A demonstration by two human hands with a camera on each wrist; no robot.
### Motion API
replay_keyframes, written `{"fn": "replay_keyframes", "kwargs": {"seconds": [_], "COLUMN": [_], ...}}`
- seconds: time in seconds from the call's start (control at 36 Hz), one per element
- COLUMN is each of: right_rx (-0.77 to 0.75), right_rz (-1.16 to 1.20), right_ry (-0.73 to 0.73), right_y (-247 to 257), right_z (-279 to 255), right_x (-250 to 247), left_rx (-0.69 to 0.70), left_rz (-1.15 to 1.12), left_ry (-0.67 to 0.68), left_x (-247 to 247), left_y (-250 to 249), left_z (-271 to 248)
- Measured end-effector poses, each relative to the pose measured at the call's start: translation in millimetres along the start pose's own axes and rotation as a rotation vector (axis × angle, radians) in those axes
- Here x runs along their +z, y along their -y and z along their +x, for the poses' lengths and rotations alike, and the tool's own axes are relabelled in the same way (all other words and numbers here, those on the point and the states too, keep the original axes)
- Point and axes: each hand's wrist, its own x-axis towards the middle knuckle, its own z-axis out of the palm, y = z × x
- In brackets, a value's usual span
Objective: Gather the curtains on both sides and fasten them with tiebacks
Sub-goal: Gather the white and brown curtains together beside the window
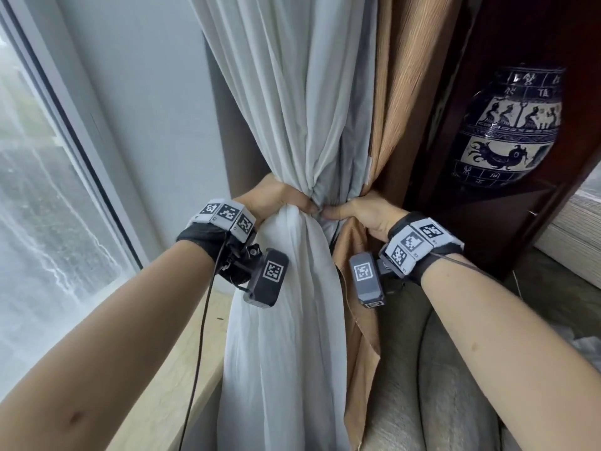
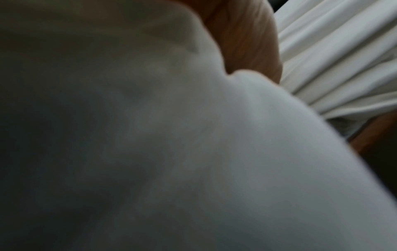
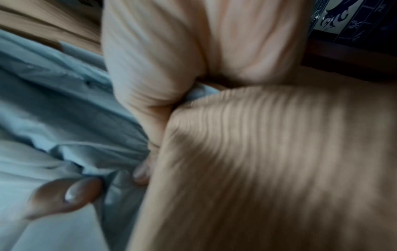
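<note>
A white sheer curtain (image 1: 292,125) and a tan curtain (image 1: 393,102) hang gathered into one bundle, pinched to a narrow waist. My left hand (image 1: 279,203) grips that waist from the left and my right hand (image 1: 361,211) grips it from the right, thumbs nearly meeting in front. Tan cloth (image 1: 270,187) lies along the top of my left hand; I cannot tell whether it is a tieback. In the left wrist view, blurred white curtain (image 2: 193,152) fills the picture under one finger (image 2: 247,42). The right wrist view shows my right hand (image 3: 161,59) between pale curtain (image 3: 53,110) and tan curtain (image 3: 279,161).
A blue-and-white painted vase (image 1: 507,125) stands in a dark wooden cabinet (image 1: 439,177) close to the right of the curtains. A window (image 1: 39,190) and a pale wooden sill (image 1: 182,369) lie to the left. A grey cushion (image 1: 455,385) sits below my right arm.
</note>
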Motion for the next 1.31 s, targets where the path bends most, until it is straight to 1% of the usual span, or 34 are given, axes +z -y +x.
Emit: {"fn": "replay_keyframes", "kwargs": {"seconds": [0.08, 0.14, 0.22, 0.36, 0.53, 0.58, 0.67, 0.75, 0.81, 0.86, 0.92, 0.97, 1.0, 1.06, 1.14, 1.19, 1.25, 1.31], "right_rx": [-0.058, -0.075, -0.066, -0.066, -0.059, -0.045, -0.021, -0.022, -0.032, -0.045, -0.049, -0.050, -0.048, -0.050, -0.022, -0.016, -0.015, -0.044], "right_rz": [-0.007, -0.038, -0.017, 0.047, 0.069, 0.058, 0.041, 0.014, 0.024, 0.014, -0.030, -0.065, -0.084, -0.090, -0.055, -0.057, -0.088, -0.120], "right_ry": [-0.095, -0.097, -0.013, 0.130, 0.111, 0.155, 0.226, 0.258, 0.218, 0.126, 0.048, 0.038, 0.041, 0.080, 0.196, 0.265, 0.348, 0.387], "right_y": [-3.9, -9.4, -12.9, -10.4, -14.5, -12.1, -7.8, -7.8, -8.9, -11.4, -15.0, -17.1, -17.0, -16.4, -15.6, -14.8, -14.4, -14.5], "right_z": [11.5, 23.4, 28.5, 14.9, 10.2, 6.9, -2.6, -11.3, -15.6, -18.7, -18.3, -19.9, -21.8, -26.1, -37.6, -44.7, -53.5, -58.8], "right_x": [-3.3, -11.5, -20.5, -25.1, -31.2, -33.3, -38.7, -45.7, -45.8, -42.8, -38.2, -34.7, -33.8, -32.4, -29.6, -26.9, -21.4, -14.3], "left_rx": [-0.013, -0.029, -0.044, -0.061, -0.006, 0.003, -0.019, -0.026, 0.022, 0.083, 0.113, 0.138, 0.154, 0.174, 0.134, 0.109, 0.110, 0.094], "left_rz": [0.004, 0.011, 0.018, 0.045, 0.045, 0.045, 0.066, 0.115, 0.132, 0.113, 0.050, 0.016, 0.026, 0.076, 0.192, 0.243, 0.290, 0.321], "left_ry": [0.000, 0.017, 0.028, 0.013, -0.026, -0.020, 0.019, 0.049, -0.009, -0.151, -0.310, -0.377, -0.377, -0.346, -0.303, -0.305, -0.341, -0.410], "left_x": [1.2, 3.5, 8.9, 19.4, 33.3, 34.9, 37.7, 43.4, 47.2, 51.3, 55.4, 57.5, 58.3, 57.6, 54.3, 50.7, 46.3, 42.2], "left_y": [-5.9, -8.7, -10.7, -11.2, -7.0, -5.8, -5.8, -6.9, -7.1, -1.4, 8.3, 18.6, 21.6, 26.4, 28.6, 27.8, 25.4, 25.7], "left_z": [5.9, 9.5, 11.8, 9.7, 0.7, -2.6, -9.8, -15.2, -16.6, -17.4, -19.7, -23.6, -27.3, -33.9, -44.2, -46.5, -46.6, -43.9]}}
